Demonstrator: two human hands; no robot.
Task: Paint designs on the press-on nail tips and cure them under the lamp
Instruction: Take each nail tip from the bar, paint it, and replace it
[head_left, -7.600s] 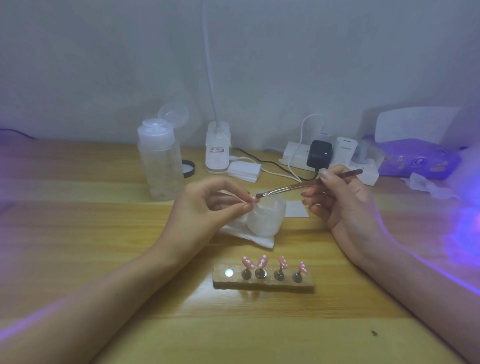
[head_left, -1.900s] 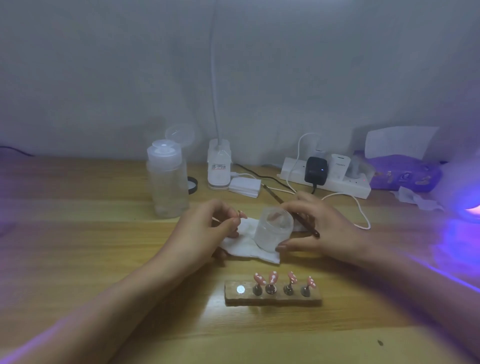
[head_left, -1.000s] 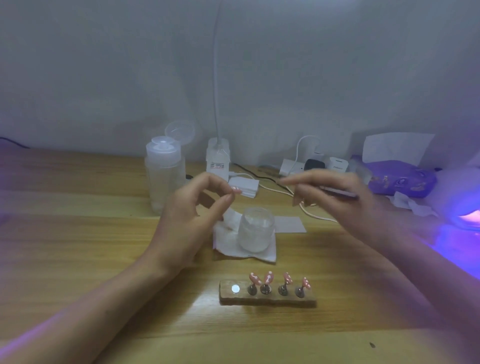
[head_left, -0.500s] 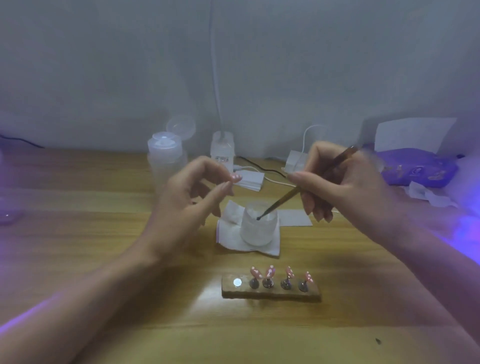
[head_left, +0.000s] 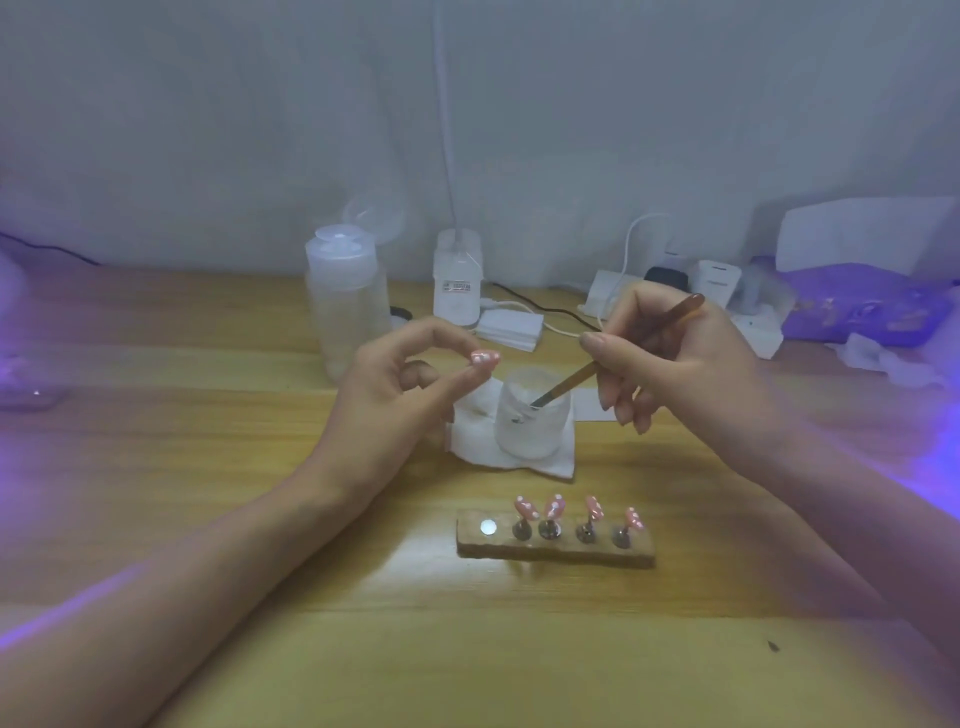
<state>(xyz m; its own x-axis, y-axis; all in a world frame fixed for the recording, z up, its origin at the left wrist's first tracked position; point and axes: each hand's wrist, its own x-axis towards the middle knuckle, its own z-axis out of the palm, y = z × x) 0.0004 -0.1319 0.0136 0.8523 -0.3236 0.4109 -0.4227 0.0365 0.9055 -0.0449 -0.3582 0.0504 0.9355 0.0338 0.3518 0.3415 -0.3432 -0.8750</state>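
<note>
Brush (head_left: 571, 382) tip is now down in the frosted cup (head_left: 530, 436) just below the right hand (head_left: 675, 364), which grips the handle pen-style; a second ago it was raised. Left hand (head_left: 400, 384) pinches a pink dotted nail tip (head_left: 484, 357) beside the cup. Likely rinsing or loading the brush, so this tip isn't finished. The wooden holder (head_left: 556, 551) has one slot free.

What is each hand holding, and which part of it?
Left hand pinches a pink dotted nail tip from beneath, between thumb and forefinger. Right hand grips the brush mid-handle, bristles dipped in the small jar.
</note>
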